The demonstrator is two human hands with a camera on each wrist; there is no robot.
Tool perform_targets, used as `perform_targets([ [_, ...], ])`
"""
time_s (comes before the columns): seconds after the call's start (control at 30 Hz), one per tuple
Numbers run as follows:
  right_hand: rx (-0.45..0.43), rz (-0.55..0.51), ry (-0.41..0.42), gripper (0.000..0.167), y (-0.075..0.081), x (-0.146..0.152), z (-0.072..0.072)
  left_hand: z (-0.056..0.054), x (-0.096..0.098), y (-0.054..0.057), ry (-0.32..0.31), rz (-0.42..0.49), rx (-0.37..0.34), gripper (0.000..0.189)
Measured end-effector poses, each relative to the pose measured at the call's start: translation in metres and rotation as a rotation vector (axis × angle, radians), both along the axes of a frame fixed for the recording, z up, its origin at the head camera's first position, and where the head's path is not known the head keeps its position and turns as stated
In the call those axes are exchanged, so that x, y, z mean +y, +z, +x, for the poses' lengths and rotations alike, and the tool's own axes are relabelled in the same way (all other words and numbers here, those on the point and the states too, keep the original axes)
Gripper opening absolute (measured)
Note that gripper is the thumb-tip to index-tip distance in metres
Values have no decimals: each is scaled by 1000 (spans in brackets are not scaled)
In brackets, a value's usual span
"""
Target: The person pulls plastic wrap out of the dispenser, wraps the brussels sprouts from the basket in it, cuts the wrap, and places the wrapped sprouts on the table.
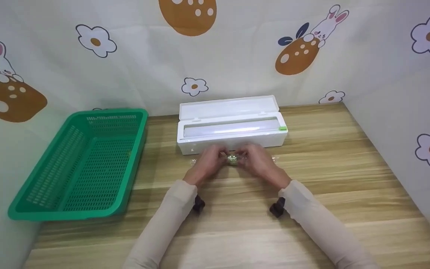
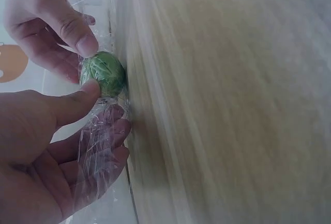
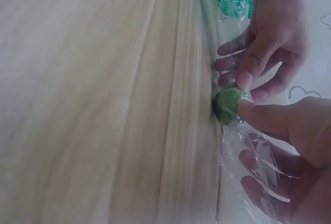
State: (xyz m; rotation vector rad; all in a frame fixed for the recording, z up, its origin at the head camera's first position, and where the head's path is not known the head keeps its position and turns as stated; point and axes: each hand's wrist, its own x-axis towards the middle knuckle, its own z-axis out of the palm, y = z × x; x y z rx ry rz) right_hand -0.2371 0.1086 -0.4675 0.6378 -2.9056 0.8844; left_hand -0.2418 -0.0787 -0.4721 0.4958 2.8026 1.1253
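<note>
A small green Brussels sprout (image 1: pixel 232 159) sits between my two hands, just in front of the white box. Clear cling film (image 2: pixel 97 149) is wrapped around it, and loose ends of film stretch out to both sides. My left hand (image 1: pixel 209 160) grips the sprout's left side, its thumb pressing on the front and its other fingers behind the film. On the other side my right hand (image 1: pixel 256 160) holds it the same way, thumb tip on the sprout (image 3: pixel 227 105). In both wrist views the sprout is close to the wooden tabletop.
A white cling film box (image 1: pixel 233 140) stands behind the hands with its lid (image 1: pixel 230 107) up, a film roll inside and a green slider at its right end. To the left is a green plastic basket (image 1: pixel 133 175). A printed curtain (image 1: pixel 140 74) hangs behind the table (image 1: pixel 334 160).
</note>
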Motion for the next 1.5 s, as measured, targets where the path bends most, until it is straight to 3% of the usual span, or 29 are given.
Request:
perform_targets([
  [0.4,-7,28,6,20,-3,-2,-8,-3,2,1,11,-37,-14,21],
  [0.5,3,44,3,19,-4,-2,-9,-3,2,0,-4,-40,13,25],
  [0.77,9,21,9,17,-6,-3,-14,2,-1,-5,-15,-91,167,22],
  [1.07,-31,-34,-16,16,-10,0,-16,1,2,-3,6,-132,141,32],
  [1.23,-80,-90,-9,23,-7,5,-13,4,1,0,-18,-141,149,31],
  [1.37,-32,-140,-35,25,-1,13,-10,5,-1,6,-24,-122,154,20],
  [1.5,85,-234,-99,21,8,24,-10,7,-4,15,0,-79,178,20],
])
